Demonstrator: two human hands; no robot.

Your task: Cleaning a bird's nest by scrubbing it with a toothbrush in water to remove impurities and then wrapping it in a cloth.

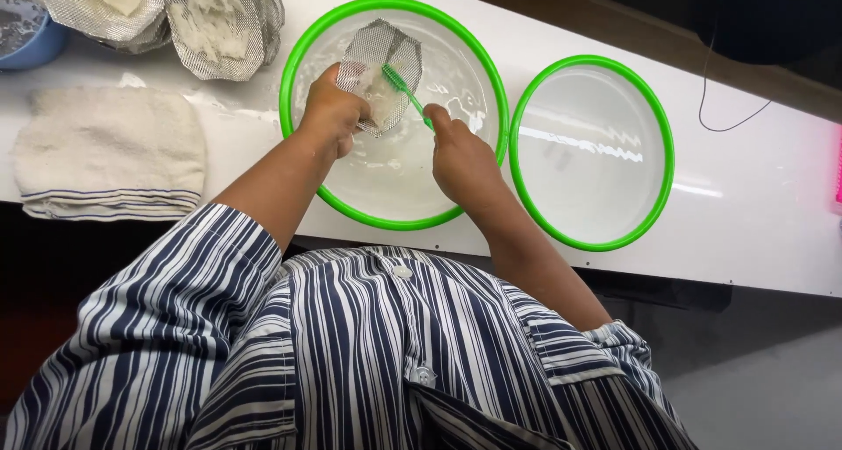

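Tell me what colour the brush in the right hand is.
Green: the brush held by the right hand has a green handle and head, seen in the head view.

Honestly nothing of that sort here: no packages, no labels, no signs, no screens anywhere in view.
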